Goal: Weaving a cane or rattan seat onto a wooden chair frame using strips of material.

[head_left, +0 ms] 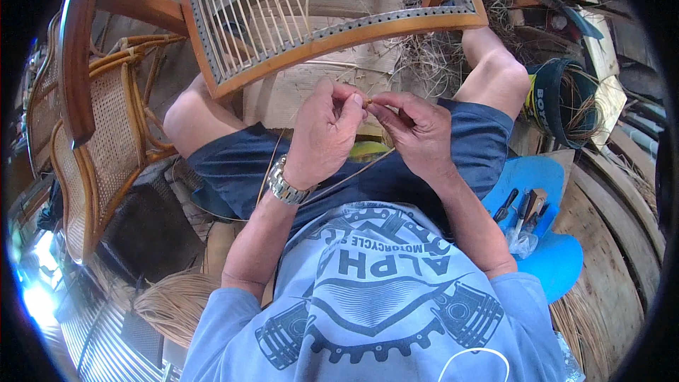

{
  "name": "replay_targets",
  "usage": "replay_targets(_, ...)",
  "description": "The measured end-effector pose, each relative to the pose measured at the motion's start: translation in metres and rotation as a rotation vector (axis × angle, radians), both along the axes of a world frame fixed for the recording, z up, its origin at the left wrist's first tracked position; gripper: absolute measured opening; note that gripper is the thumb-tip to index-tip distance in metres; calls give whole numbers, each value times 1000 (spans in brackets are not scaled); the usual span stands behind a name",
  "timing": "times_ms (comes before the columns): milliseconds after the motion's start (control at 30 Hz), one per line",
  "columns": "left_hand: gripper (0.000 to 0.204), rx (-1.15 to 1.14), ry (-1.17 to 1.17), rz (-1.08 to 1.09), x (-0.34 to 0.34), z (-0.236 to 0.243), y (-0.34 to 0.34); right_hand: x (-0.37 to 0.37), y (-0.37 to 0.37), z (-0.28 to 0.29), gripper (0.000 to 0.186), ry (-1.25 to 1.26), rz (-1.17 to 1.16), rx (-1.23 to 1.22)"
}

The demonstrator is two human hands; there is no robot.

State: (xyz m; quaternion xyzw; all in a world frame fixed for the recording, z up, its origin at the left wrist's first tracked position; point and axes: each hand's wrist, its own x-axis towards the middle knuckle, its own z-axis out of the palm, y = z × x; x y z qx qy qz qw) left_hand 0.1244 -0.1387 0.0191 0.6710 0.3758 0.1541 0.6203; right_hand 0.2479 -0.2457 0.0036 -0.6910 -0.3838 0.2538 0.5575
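My left hand (320, 133), with a metal watch (285, 182) on its wrist, meets my right hand (419, 126) above my lap. Fingertips of both pinch a thin tan cane strand; a small yellowish bit of it shows between them. A length of the cane strand (357, 171) slants from below my right hand down toward my left wrist. Just beyond my hands is a wooden chair frame (318, 47), its inner edge lined with small holes. Pale cane strands (247, 10) run across its left part, and one stands up loose.
A woven-cane chair (106, 124) stands at the left, above a bundle of cane (177, 304). On the right, a dark bucket (566, 102) holds cane scraps, and a blue plastic seat (541, 177) carries hand tools. Cane shavings (431, 64) litter the floor beyond my knees.
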Motion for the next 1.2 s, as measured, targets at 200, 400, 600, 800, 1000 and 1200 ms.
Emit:
replay_targets(200,12,-53,32,-27,14,7,10,13,5,9,16,-111,15,-130)
replay_targets(400,13,-132,-12,-15,29,39,25,28,8,21,13,106,-81,-170)
replay_targets(600,27,473,188,201,34,32,98,56,-13,15,10,328,-251,-155)
replay_targets(800,23,62,116,-205,49,21,140,73,-36,9,13,606,-352,-30)
replay_targets(1000,21,173,8,-133,72,102,171,77,-63,21,9,992,-364,52)
replay_targets(1200,20,64,-167,-243,74,136,149,69,-75,27,11,1083,-312,46)
